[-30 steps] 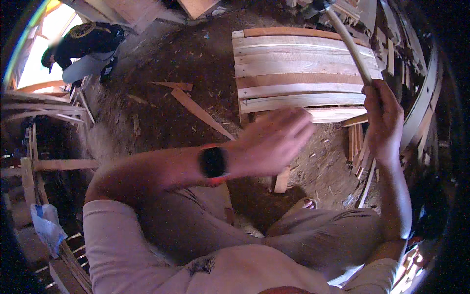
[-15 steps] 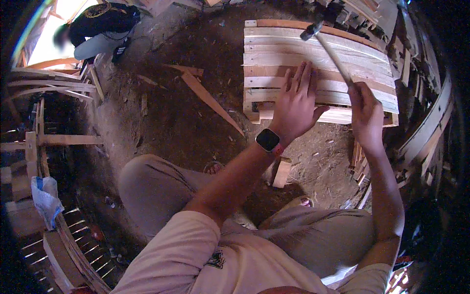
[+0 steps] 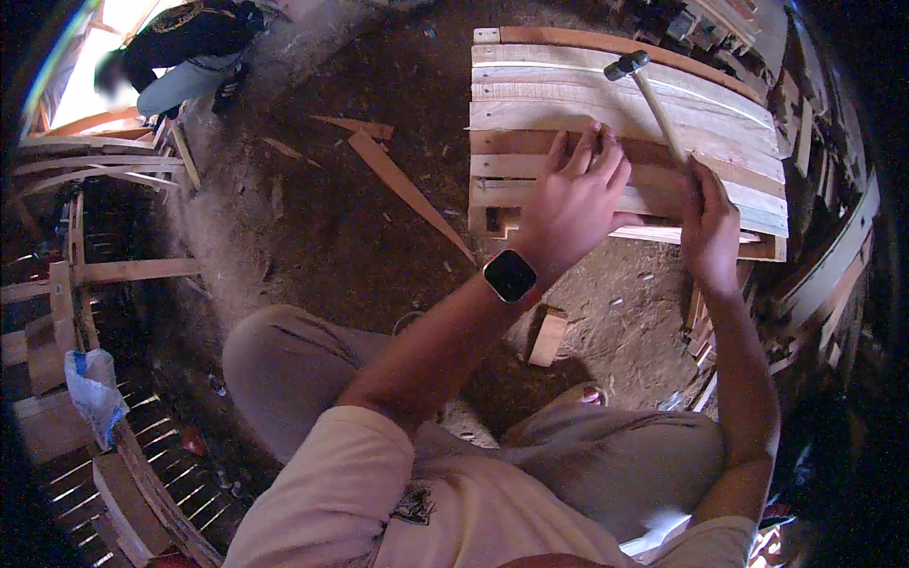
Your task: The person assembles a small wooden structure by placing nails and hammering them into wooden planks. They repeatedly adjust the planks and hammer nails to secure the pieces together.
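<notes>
A slatted wooden panel (image 3: 530, 115), made of pale and reddish boards nailed side by side, lies before me at the upper right. My left hand (image 3: 578, 194) rests on its near slats, fingers apart and slightly bent, thumb pointing right. A dark watch is on that wrist. In my right hand (image 3: 710, 227), closed at the panel's near edge, is a hammer (image 3: 658, 114). Its pale wooden handle slants up and left over the slats, ending in a dark metal head (image 3: 627, 64). My right fingertips are partly hidden behind that hand.
Reddish wood offcuts (image 3: 402, 189) lie on the dirt floor left of the panel. A short wood block (image 3: 548, 339) sits between my legs. Scrap boards (image 3: 843, 275) are heaped at the right. Slatted wooden frames and a plastic bag (image 3: 95, 393) stand at the left; another person (image 3: 194, 57) crouches at far left.
The hammer head has shifted a little to the right over the slats. My left fingers have bent more. The panel's near right corner appears slightly lower and farther right.
</notes>
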Motion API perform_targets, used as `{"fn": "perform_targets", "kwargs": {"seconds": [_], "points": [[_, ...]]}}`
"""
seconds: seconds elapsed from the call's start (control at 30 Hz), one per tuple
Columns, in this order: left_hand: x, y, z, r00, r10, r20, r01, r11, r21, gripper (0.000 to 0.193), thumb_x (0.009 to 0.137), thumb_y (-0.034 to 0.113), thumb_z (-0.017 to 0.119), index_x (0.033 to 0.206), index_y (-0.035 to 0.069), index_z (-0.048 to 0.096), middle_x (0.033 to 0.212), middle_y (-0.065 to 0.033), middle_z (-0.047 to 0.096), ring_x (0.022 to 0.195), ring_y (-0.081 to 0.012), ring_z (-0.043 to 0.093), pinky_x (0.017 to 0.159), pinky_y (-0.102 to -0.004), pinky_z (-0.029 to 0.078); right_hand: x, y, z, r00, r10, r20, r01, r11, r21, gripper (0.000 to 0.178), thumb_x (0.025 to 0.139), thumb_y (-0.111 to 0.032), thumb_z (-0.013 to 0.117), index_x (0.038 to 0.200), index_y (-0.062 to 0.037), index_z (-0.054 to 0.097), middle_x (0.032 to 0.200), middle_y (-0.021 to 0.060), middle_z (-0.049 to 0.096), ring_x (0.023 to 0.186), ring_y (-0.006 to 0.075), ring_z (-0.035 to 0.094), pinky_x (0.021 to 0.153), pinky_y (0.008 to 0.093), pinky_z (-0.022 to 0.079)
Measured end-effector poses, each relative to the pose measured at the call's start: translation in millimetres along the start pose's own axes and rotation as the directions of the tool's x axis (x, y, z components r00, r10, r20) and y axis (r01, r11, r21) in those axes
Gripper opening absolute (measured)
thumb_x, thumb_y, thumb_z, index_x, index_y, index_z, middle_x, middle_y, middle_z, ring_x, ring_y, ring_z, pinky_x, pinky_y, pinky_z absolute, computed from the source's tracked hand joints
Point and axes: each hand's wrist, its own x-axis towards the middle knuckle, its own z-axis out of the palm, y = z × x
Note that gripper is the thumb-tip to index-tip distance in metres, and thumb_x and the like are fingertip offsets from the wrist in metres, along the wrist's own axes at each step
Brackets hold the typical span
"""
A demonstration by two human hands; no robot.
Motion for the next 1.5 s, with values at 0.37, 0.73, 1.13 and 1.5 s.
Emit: {"fn": "perform_targets", "kwargs": {"seconds": [0.37, 0.73, 1.13, 1.5], "points": [[-10.6, -22.5, -8.9, 0.994, 0.102, -0.028, -0.100, 0.993, 0.058, 0.092, 0.078, 0.066, 0.064, 0.140, -0.001, 0.050, 0.145, -0.0192, 0.048, 0.135, -0.0389, 0.044, 0.117, -0.0531, 0.030, -3.0, 7.2, 2.4, 1.000, 0.000, -0.008, -0.001, 0.998, -0.070, 0.026, 0.103, -0.014, 0.055, 0.122, 0.0033, 0.061, 0.107, 0.0262, 0.070, 0.098, 0.0376, 0.070, 0.086, 0.0403, 0.053], [-9.4, -34.1, 10.0, 0.990, 0.133, -0.046, -0.129, 0.987, 0.095, 0.108, 0.086, 0.077, 0.044, 0.135, -0.019, 0.048, 0.141, -0.0424, 0.044, 0.138, -0.0558, 0.038, 0.118, -0.0602, 0.027, -5.9, 19.6, 5.3, 0.997, -0.065, -0.048, 0.062, 0.996, -0.070, 0.025, 0.104, -0.013, 0.054, 0.122, 0.0035, 0.061, 0.105, 0.0224, 0.071, 0.093, 0.0269, 0.070, 0.083, 0.0371, 0.053], [-9.8, -35.5, 13.7, 0.987, 0.119, -0.105, -0.110, 0.990, 0.089, 0.102, 0.086, 0.077, 0.045, 0.130, -0.015, 0.055, 0.139, -0.0360, 0.050, 0.133, -0.0514, 0.043, 0.116, -0.0567, 0.032, -5.6, 24.3, 3.7, 0.999, -0.033, -0.027, 0.033, 0.999, -0.016, 0.026, 0.105, -0.017, 0.055, 0.121, 0.0030, 0.062, 0.083, 0.0054, 0.065, 0.070, 0.0103, 0.053, 0.064, 0.0284, 0.047], [-11.6, -39.2, 17.7, 0.988, 0.146, -0.056, -0.141, 0.986, 0.093, 0.089, 0.093, 0.061, 0.047, 0.134, -0.018, 0.050, 0.139, -0.0417, 0.048, 0.130, -0.0550, 0.047, 0.115, -0.0608, 0.032, -9.2, -62.3, -28.5, 0.980, 0.094, 0.176, -0.141, 0.952, 0.273, 0.016, 0.104, -0.014, 0.055, 0.101, 0.0005, 0.059, 0.079, 0.0052, 0.055, 0.075, 0.0125, 0.048, 0.069, 0.0287, 0.043]]}}
